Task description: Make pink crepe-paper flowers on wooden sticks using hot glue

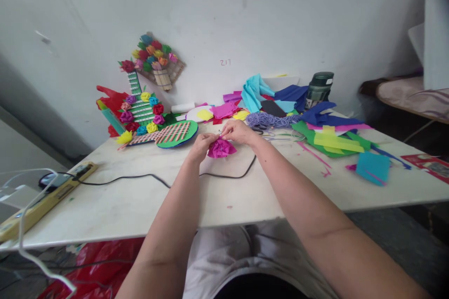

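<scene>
Near the middle of the white table, a magenta crepe-paper flower (pixel 222 148) hangs between my hands with its petals toward me. My left hand (pixel 205 144) pinches its gathered edge from the left. My right hand (pixel 237 131) is closed at the top of the flower, fingertips meeting the left ones; a small pale bit shows there, too small to name. Just behind lie a bundle of purple yarn (pixel 271 120) and dark-handled scissors (pixel 258 131), partly hidden by my right hand.
A green oval board with sticks (pixel 177 134) and a flower-covered craft (pixel 143 107) stand at left. Coloured paper sheets (pixel 336 142) and a dark green bottle (pixel 319 89) are at right. A black cable (pixel 133 176) crosses the table (pixel 119 212) from a power strip (pixel 66 190).
</scene>
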### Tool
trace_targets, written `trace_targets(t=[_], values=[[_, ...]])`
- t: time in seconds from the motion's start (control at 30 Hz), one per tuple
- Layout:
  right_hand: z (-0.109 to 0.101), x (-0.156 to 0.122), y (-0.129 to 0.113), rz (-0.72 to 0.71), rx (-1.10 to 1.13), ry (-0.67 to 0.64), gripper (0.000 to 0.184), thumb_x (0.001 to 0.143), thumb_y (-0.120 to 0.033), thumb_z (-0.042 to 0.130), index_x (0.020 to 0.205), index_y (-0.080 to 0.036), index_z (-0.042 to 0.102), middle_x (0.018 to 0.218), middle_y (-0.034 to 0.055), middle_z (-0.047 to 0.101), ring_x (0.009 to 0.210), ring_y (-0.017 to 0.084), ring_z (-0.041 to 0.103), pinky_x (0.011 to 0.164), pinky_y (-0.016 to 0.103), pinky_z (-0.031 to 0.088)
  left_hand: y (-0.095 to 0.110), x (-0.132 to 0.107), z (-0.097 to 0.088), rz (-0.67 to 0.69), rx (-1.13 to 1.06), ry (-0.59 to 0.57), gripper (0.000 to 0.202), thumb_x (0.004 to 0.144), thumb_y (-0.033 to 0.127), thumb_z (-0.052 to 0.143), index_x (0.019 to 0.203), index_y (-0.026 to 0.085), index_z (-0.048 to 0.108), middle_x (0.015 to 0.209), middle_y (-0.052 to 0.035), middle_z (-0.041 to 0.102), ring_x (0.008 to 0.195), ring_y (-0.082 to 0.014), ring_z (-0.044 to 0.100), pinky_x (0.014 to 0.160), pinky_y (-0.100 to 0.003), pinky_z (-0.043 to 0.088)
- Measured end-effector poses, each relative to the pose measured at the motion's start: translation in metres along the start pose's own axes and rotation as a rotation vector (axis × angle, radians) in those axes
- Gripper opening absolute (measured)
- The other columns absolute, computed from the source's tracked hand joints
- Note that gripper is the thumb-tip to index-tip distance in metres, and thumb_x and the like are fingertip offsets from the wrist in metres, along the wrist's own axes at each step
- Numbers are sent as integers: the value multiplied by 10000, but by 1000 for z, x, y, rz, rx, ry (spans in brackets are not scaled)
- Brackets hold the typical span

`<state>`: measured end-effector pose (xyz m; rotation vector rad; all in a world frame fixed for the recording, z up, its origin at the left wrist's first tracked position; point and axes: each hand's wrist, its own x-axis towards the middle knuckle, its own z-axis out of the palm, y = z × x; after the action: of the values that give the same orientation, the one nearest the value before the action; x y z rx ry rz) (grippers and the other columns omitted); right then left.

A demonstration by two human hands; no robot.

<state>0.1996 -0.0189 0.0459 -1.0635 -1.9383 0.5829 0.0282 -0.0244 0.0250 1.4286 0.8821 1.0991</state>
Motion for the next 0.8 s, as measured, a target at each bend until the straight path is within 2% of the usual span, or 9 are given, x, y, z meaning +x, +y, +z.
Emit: trace_targets(t=[0.17,0.33,0.5,0.8], values=[[-4,-4,-6,39,40,-62,145,653,-195,619,678,-101,727,660,32,644,560,94,497,528,211,383,-1,1,-4,-2,-6,-24,318,568,397,762,581,113,619,455,0,513,395,-67,411,405,-210,266],[-10,-6,-7,81,-56,-131,248,709,-298,573,694,-94,715,582,4,571,518,87,444,517,224,344,2,-1,-6,-19,-12,-44,335,544,390,784,603,99,630,469,-9,537,405,-65,436,402,-195,281],[-12,-2,2,-10,-152,-178,317,739,-380,559,672,-103,699,583,-2,548,575,101,450,549,227,319,2,-2,-8,-22,-7,-83,328,573,374,773,682,89,654,497,-10,560,409,-61,444,407,-192,299],[-13,-3,-6,-41,-340,-135,230,746,-313,600,701,-131,732,700,21,635,638,107,505,588,220,329,2,-2,-9,-78,-40,-99,276,556,324,773,658,97,654,504,-14,565,425,-74,453,420,-209,308]])
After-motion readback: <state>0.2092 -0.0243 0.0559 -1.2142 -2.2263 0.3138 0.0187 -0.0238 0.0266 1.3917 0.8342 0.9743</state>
